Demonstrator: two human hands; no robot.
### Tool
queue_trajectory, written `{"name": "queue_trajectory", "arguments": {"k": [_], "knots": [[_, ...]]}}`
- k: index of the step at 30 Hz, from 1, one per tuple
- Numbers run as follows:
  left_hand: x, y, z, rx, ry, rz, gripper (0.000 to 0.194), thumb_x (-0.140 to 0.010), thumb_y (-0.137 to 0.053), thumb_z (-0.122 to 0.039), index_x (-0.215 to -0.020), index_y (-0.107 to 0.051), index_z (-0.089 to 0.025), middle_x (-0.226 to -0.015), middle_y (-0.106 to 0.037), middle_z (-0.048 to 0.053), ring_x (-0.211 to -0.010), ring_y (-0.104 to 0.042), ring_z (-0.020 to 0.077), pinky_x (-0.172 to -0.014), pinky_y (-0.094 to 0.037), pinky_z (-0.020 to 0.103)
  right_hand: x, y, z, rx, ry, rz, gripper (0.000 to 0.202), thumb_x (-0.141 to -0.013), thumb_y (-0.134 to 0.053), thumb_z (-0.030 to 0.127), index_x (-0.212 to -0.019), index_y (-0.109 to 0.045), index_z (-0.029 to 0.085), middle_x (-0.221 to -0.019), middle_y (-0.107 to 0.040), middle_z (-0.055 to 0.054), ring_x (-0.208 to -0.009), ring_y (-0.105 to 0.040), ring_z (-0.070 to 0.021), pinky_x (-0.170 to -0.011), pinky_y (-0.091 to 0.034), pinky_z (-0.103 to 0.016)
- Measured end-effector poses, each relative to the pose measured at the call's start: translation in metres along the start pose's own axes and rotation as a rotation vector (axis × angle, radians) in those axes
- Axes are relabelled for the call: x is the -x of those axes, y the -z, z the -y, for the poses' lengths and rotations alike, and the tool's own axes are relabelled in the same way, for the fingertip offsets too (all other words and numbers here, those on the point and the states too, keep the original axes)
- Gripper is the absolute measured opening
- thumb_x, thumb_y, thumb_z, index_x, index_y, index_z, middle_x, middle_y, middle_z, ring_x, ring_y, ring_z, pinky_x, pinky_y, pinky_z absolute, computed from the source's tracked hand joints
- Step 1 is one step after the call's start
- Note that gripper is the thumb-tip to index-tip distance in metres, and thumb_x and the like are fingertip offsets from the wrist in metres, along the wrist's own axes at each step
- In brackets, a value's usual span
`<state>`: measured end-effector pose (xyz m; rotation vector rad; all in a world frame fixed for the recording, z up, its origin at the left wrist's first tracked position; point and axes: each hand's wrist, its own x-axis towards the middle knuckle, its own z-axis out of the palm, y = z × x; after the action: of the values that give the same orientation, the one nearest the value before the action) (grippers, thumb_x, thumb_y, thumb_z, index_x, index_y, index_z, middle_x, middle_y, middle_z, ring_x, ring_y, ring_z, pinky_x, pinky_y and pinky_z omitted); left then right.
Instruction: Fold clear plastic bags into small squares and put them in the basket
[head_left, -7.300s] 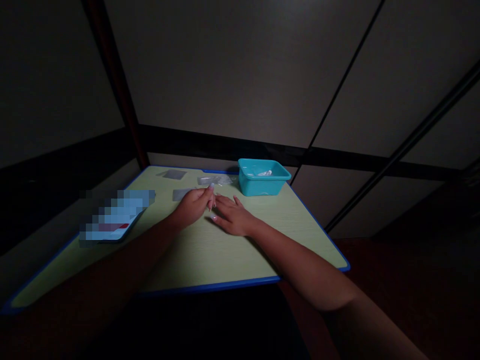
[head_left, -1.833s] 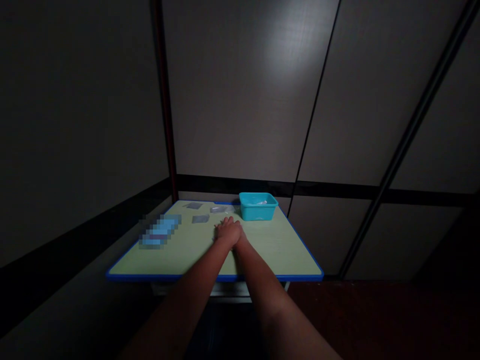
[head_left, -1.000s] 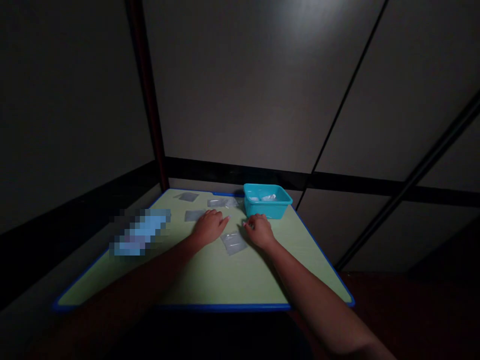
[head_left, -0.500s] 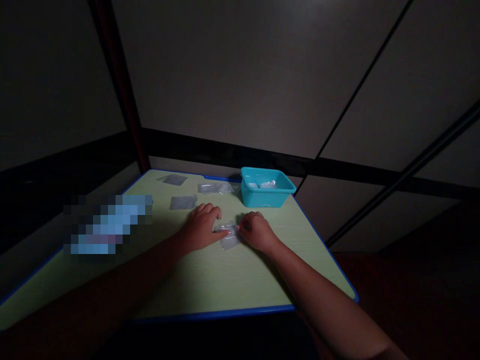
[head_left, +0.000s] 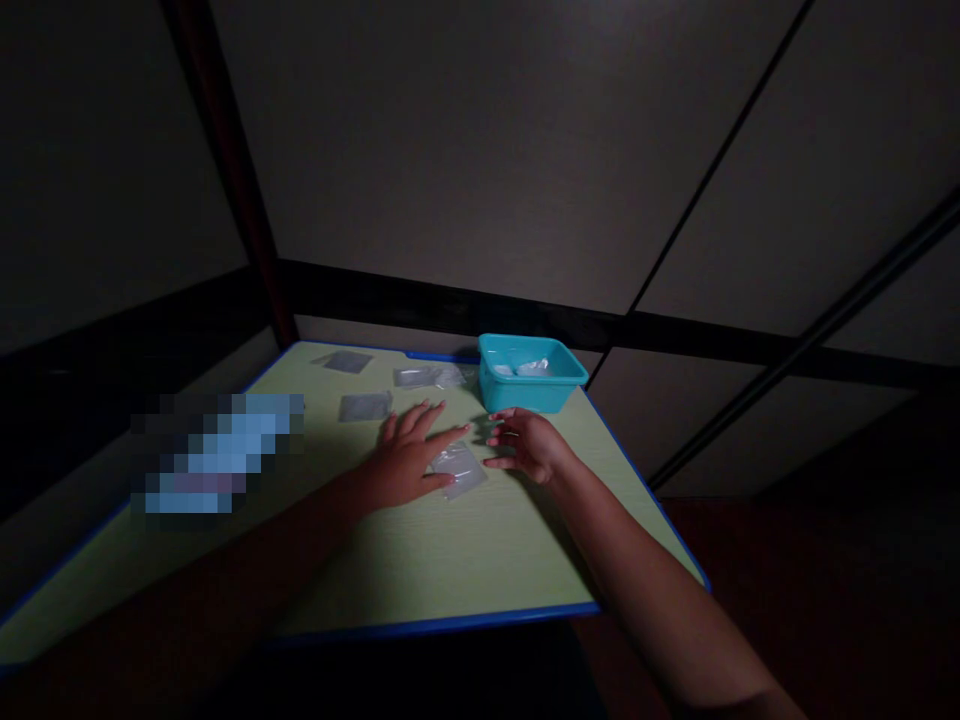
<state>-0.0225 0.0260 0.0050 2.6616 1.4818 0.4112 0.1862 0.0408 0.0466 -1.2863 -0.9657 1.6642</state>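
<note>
A small clear plastic bag [head_left: 460, 470] lies flat on the light green table [head_left: 420, 570] between my hands. My left hand [head_left: 409, 462] is open with its fingers spread, thumb and index finger at the bag's left side. To the right of the bag, my right hand [head_left: 529, 445] is raised a little, fingers apart and nothing in them. Just beyond it stands a turquoise plastic basket [head_left: 532, 395] with whitish, clear material [head_left: 534, 368] inside.
Past my left hand lie a greyish flat packet [head_left: 365, 406], a crumpled clear bag [head_left: 431, 376] and another flat packet [head_left: 347, 361]. A blurred-out blue item [head_left: 232, 445] is on the table's left side. A panelled wall [head_left: 435, 180] rises behind the table.
My right hand has let go of the bag's edge, moved slightly right and opened. My left fingers have spread out. The bag now lies flatter.
</note>
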Motion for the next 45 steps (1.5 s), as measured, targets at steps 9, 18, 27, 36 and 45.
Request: {"name": "queue_trajectory", "arguments": {"k": [9,18,27,36,45], "knots": [[-0.003,-0.002,0.002,0.021,0.063,0.039,0.075,-0.072,-0.063,-0.052,-0.139,-0.036,-0.033,-0.152,-0.018,0.010,-0.137,-0.015,0.0375,-0.105,-0.018,0.055,-0.002,-0.003,-0.004,-0.042,-0.066,0.075,0.012,-0.085,-0.041,0.016,-0.085,-0.053,0.017,-0.075,-0.053,-0.002,-0.063,-0.056,-0.0124,-0.054,-0.055,-0.032],[-0.005,-0.006,0.005,0.026,0.072,0.041,0.075,-0.070,-0.063,-0.054,-0.138,-0.038,-0.031,-0.152,-0.018,0.011,-0.136,-0.016,0.0381,-0.105,-0.019,0.055,0.002,-0.001,-0.001,0.053,-0.136,0.090,0.012,-0.087,-0.042,0.022,-0.093,-0.051,0.017,-0.072,-0.057,-0.001,-0.057,-0.062,-0.0130,-0.051,-0.055,-0.027],[-0.005,-0.008,0.007,0.033,0.059,0.026,0.076,-0.069,-0.064,-0.055,-0.137,-0.040,-0.030,-0.152,-0.019,0.011,-0.136,-0.017,0.0377,-0.105,-0.021,0.053,-0.001,0.003,-0.001,0.234,-0.215,0.160,0.017,-0.091,-0.044,0.030,-0.091,-0.052,0.014,-0.062,-0.066,-0.003,-0.038,-0.058,-0.0117,-0.040,-0.051,-0.023],[-0.005,-0.009,0.005,0.042,0.060,0.002,0.075,-0.068,-0.065,-0.055,-0.135,-0.042,-0.031,-0.151,-0.022,0.009,-0.136,-0.018,0.0368,-0.106,-0.020,0.052,0.000,0.001,-0.009,0.338,-0.168,0.180,0.018,-0.087,-0.053,0.024,-0.074,-0.056,0.012,-0.054,-0.065,-0.002,-0.033,-0.055,-0.0098,-0.034,-0.047,-0.018],[-0.005,-0.009,0.004,0.051,0.037,0.005,0.076,-0.068,-0.065,-0.057,-0.134,-0.044,-0.029,-0.150,-0.023,0.011,-0.136,-0.019,0.0367,-0.106,-0.021,0.050,-0.001,-0.005,-0.017,0.512,-0.109,0.207,0.027,-0.076,-0.060,0.019,-0.051,-0.053,0.013,-0.038,-0.053,0.003,-0.029,-0.050,-0.0090,-0.031,-0.044,-0.018]]}}
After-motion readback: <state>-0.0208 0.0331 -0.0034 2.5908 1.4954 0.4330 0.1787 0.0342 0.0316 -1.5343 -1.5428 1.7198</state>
